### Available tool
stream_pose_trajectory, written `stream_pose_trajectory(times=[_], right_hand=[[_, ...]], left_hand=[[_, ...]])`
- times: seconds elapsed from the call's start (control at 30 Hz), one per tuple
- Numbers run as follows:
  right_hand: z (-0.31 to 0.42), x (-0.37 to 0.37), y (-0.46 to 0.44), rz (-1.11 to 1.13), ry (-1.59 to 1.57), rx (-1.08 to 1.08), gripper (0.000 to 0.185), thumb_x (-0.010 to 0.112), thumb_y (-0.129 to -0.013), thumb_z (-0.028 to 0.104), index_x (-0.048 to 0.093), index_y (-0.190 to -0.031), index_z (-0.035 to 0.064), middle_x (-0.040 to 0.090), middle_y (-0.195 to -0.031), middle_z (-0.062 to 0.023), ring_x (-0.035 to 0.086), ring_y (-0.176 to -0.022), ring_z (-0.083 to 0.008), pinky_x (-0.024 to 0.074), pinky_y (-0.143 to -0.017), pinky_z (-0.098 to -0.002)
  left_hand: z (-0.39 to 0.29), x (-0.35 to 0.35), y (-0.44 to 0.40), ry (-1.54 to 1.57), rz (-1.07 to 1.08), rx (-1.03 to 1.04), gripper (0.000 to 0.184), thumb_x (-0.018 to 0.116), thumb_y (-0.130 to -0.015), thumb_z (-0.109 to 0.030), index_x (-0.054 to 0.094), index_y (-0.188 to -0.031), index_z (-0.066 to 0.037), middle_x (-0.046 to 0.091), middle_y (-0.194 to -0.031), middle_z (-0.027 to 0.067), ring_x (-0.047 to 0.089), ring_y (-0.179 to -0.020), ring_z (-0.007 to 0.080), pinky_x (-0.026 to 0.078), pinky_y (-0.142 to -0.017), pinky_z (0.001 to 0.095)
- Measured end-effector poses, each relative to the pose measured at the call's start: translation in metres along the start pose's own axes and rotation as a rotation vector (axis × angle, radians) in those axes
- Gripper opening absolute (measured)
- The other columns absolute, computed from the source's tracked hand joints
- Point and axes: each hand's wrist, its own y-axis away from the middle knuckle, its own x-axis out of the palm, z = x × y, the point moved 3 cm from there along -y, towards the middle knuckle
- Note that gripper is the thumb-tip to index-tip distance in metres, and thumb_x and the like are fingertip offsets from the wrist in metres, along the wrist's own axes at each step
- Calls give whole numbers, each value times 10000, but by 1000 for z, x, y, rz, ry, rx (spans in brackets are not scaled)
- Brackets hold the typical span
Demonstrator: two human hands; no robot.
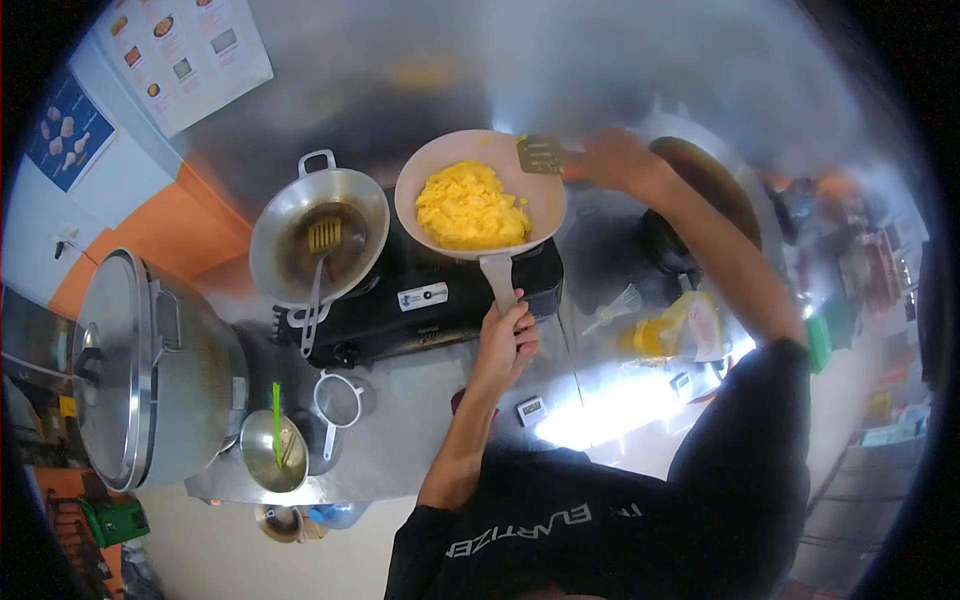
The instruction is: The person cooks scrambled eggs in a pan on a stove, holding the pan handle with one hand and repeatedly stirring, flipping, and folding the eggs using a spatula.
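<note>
My left hand (507,342) is wrapped round the handle of a light-coloured frying pan (548,205) over the black gas stove (450,325). Soft yellow scrambled egg (470,208) lies heaped in the middle and left of the pan. At the pan's upper right rim, my right hand (622,160), somewhat blurred, grips a slotted turner (541,155). The turner's blade overlaps the rim, and bits of egg show near it. I cannot tell whether the blade touches the pan.
Left of the pan stands a metal wok (268,245) with a second slotted turner (325,236) in it. A large lidded pot (200,370), a metal bowl (256,462) and a strainer (340,401) are further left. A dark pan (715,180), yellow bottle (650,338) and timer (532,410) are rightward.
</note>
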Motion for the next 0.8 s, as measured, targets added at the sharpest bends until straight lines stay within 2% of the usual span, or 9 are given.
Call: stream_pose_trajectory(times=[0.07, 0.17, 0.27, 0.37, 0.47, 0.57, 0.67, 0.77, 0.8], right_hand=[[-14, 11, -10, -39, -14, 13, 521, 621, -852, 478, 653, -1073, 8, 666, -967, -231, 647, -905, -401, 501, -806, -496], [-11, 3, -5, 41, -38, 35, 570, 609, -849, 533, 666, -953, -25, 668, -899, -238, 650, -871, -411, 503, -792, -498], [-33, 27, -8, -22, -74, 29, 557, 587, -874, 524, 663, -885, -28, 667, -836, -232, 655, -848, -400, 506, -770, -501], [-39, 14, 5, 81, 2, 64, 510, 573, -899, 481, 666, -891, -21, 667, -844, -230, 657, -848, -385, 505, -766, -501], [-49, 16, 5, -21, 32, 68, 289, 670, -815, 268, 696, -891, -10, 695, -889, -229, 688, -860, -376, 546, -751, -476], [-62, 59, -18, -131, 78, -239, 229, 578, -880, 225, 686, -906, 25, 683, -834, -191, 669, -804, -363, 515, -740, -478], [-34, 108, -41, -205, -31, -69, 189, 585, -838, 142, 695, -975, 73, 688, -832, -166, 669, -791, -350, 512, -736, -477], [-29, 132, -64, -18, -39, -139, 215, 623, -831, 154, 691, -1029, 104, 685, -854, -164, 662, -800, -365, 501, -750, -484], [-26, 126, -67, -44, -119, -178, 208, 629, -837, 165, 690, -1023, 96, 684, -861, -167, 659, -808, -367, 500, -750, -480]], left_hand=[[-2, -5, -5, -4, 28, 3, 264, 534, -953, -123, 463, -1204, -166, 382, -712, -36, 327, -513, 47, 281, -436, 206], [-2, 4, -11, -37, 45, -30, 281, 531, -948, -116, 464, -1218, -157, 384, -713, -35, 332, -516, 48, 283, -439, 202], [3, 13, -21, -21, 0, -47, 281, 524, -950, -120, 463, -1222, -154, 390, -722, -32, 340, -522, 53, 293, -445, 206], [13, 11, -27, -2, 4, -25, 283, 518, -955, -127, 455, -1229, -152, 396, -737, -23, 353, -531, 58, 308, -450, 215], [19, 17, -26, -22, -44, -13, 299, 516, -965, -141, 440, -1253, -158, 417, -763, -9, 371, -541, 64, 322, -455, 227], [16, 21, -23, -12, -34, 5, 245, 511, -976, -161, 436, -1209, -149, 438, -782, 3, 394, -551, 78, 341, -462, 237], [8, 29, -18, -163, -111, 9, 169, 512, -981, -166, 416, -1117, -136, 454, -795, 20, 414, -559, 96, 368, -471, 249], [7, 24, -19, -297, -74, -30, 154, 507, -984, -160, 376, -1048, -115, 456, -794, 37, 435, -567, 110, 402, -477, 271], [5, 25, -20, -339, -57, -34, 159, 507, -984, -159, 370, -1046, -109, 456, -792, 41, 442, -570, 114, 410, -478, 278]])
